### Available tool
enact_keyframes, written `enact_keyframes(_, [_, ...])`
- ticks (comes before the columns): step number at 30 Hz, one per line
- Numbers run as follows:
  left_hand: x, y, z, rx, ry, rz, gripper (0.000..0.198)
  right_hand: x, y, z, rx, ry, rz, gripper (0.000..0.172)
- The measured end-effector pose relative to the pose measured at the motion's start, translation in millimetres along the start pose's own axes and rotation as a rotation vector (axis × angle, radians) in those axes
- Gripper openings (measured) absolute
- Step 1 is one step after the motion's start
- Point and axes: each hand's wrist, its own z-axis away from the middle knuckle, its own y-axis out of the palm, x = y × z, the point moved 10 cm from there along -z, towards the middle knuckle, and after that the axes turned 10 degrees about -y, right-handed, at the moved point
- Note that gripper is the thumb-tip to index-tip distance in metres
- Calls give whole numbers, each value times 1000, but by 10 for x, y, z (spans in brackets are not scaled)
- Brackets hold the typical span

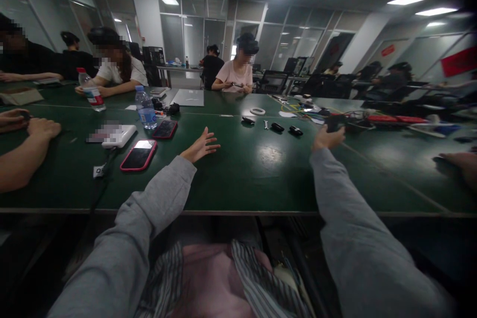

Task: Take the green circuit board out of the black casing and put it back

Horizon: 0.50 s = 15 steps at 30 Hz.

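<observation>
1. Clasped in the curled right hand [328, 137]: a dark object [335, 122], on or just above the right half of the green table [242, 184], well in from the near edge.
2. Looks like a holding step; calls for a steady grip and care around the tangled cables [294, 108] toward the far edge.
3. Left of the object, on the surface: three small black items [277, 127], with a pale wrench-shaped piece [266, 124] among them and a white ring [257, 111] nearer the far edge.
4. Spread open, gripping nothing: the left hand [203, 146], between those items and a pink-rimmed phone [139, 155].
5. Cannot identify the dark object, blurred and partly behind fingers, nor tell contact with the surface from hovering.
6. Cut off by the view's right side: a co-worker's hand [460, 163].
</observation>
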Motion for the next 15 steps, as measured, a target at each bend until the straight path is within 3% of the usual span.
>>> enact_keyframes(2, [-27,-27,3,-11,14,40,75,375,137,82,-68,83,-111,64])
enact_keyframes(4, [-59,-49,5,-23,30,76,72,940,281,279,-105,14,-241,65])
enact_keyframes(9, [-121,-86,-32,-62,72,183,65,2473,560,1287,-43,-486,-653,62])
enact_keyframes(12, [-142,-158,-53,-130,127,267,59,3009,741,1919,103,-777,-643,62])
enact_keyframes(15, [-115,-253,-50,-207,163,317,53,3186,916,2260,251,-942,-626,68])
